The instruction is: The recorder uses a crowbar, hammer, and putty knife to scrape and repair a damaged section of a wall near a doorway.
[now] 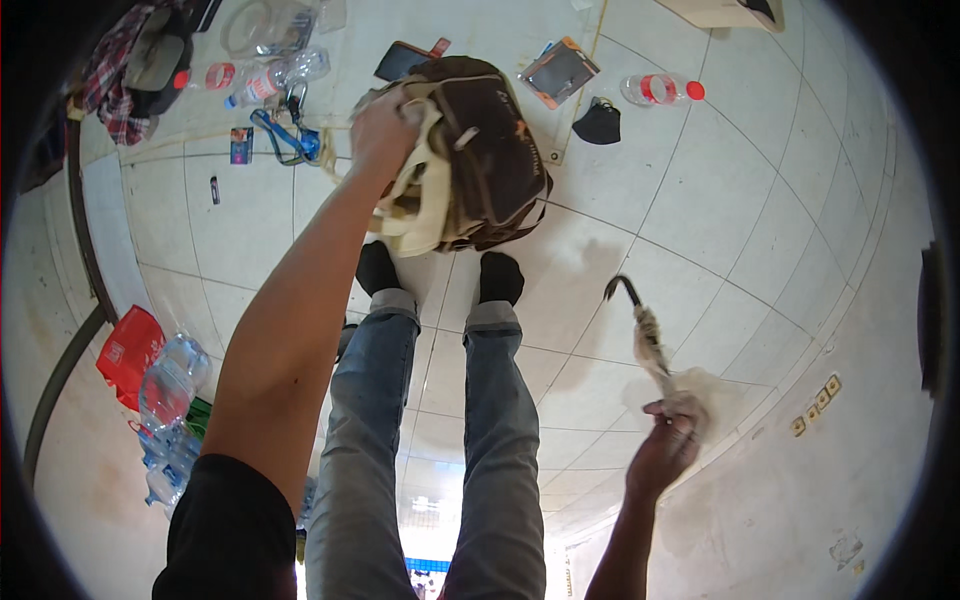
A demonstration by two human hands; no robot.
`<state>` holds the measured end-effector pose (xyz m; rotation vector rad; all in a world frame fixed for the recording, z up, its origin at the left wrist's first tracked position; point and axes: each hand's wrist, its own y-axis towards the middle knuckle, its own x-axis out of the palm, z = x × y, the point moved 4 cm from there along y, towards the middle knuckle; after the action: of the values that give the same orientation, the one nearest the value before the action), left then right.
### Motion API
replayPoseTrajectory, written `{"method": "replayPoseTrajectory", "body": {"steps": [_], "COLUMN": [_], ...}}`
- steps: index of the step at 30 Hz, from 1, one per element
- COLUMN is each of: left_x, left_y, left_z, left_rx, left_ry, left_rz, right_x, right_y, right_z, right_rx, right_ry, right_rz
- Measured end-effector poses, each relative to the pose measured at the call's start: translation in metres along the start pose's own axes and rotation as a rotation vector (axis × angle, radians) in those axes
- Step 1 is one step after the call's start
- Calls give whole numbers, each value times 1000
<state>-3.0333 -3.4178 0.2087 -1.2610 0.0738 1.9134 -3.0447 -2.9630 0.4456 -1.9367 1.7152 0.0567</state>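
A dark brown and beige bag (490, 150) stands on the tiled floor just beyond my feet. My left hand (383, 128) is closed on its upper left edge, next to a pale strap; the fingertips are partly hidden. Off to the right, well apart from the bag, my right hand (672, 445) grips a thin black hooked item (648, 340) loosely wrapped in clear plastic. The hooked end points up and away from me. What exactly this item is I cannot make out.
Beyond the bag lie a phone (402, 60), a flat orange-and-grey packet (560, 72), a black face mask (598, 122) and a plastic bottle (660, 90). Blue straps (290, 138) and more bottles (285, 75) lie left. A red bag (130, 350) sits near the left wall.
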Motion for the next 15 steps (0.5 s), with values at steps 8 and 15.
{"method": "replayPoseTrajectory", "body": {"steps": [8, 15], "left_x": [57, 94], "left_y": [-30, 8], "left_z": [-109, -123], "left_rx": [-738, -710], "left_ry": [-702, -807], "left_rz": [35, -255], "right_x": [-22, -34], "right_y": [-58, -117], "right_z": [133, 165], "right_rx": [414, 560], "right_ry": [14, 22], "right_rz": [217, 211]}}
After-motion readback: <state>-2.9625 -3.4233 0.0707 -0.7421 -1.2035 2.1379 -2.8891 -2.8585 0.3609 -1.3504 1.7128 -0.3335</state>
